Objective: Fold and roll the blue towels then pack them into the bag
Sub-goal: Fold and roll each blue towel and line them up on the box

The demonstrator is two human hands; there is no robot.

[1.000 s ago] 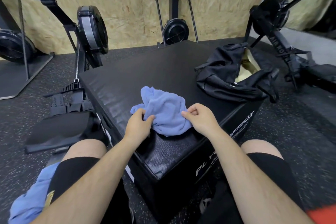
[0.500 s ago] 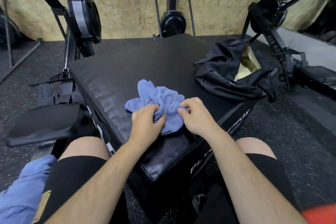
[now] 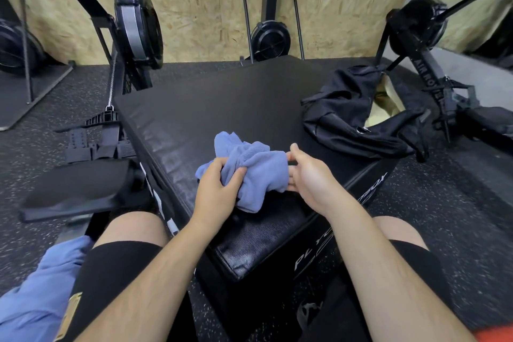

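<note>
A crumpled blue towel [image 3: 255,172] lies bunched near the front corner of a black padded box [image 3: 222,103]. My left hand [image 3: 219,191] grips its left side, with the thumb pressed into the cloth. My right hand [image 3: 308,175] pinches the towel's right edge between thumb and fingers. A black bag [image 3: 347,116] lies open on the box's right side, showing a pale lining. More blue cloth [image 3: 41,294] lies beside my left thigh at the lower left.
Rowing machines stand around the box: one at the left [image 3: 130,33], one behind [image 3: 270,39], one at the right [image 3: 422,44]. A black seat pad [image 3: 75,189] sits left of the box. Speckled rubber floor and a chipboard wall surround everything.
The towel has been gathered from a loose spread into a tighter bunch. My left hand has closed deeper into the cloth and my right hand has shifted to the towel's right end.
</note>
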